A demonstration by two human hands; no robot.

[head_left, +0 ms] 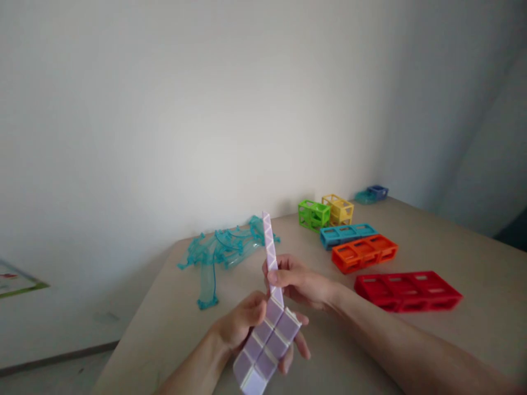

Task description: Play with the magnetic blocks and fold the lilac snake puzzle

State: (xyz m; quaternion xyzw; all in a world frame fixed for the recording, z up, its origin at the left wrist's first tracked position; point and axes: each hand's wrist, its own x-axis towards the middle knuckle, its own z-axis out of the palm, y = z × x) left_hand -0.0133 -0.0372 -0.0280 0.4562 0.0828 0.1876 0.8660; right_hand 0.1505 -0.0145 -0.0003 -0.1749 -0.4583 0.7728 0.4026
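Both hands hold a lilac-and-white twisty snake puzzle (pixel 267 345) above the table. Its lower part is folded into a broad double row of blocks, while a narrow straight strip rises from the top. My left hand (pixel 245 318) grips the broad part, thumb on its left edge and fingers passing behind it to show at the right. Higher up, my right hand (pixel 296 277) pinches the narrow strip near its base, thumb in front. Some fingers of both hands are hidden behind the puzzle.
On the table (pixel 152 340), clear teal plastic pieces (pixel 222 244) lie piled at the back left. To the right stand open-frame blocks: green (pixel 313 214), yellow (pixel 338 208), blue (pixel 348 234), orange (pixel 364 253) and red (pixel 407 291). A white wall (pixel 206 109) rises behind.
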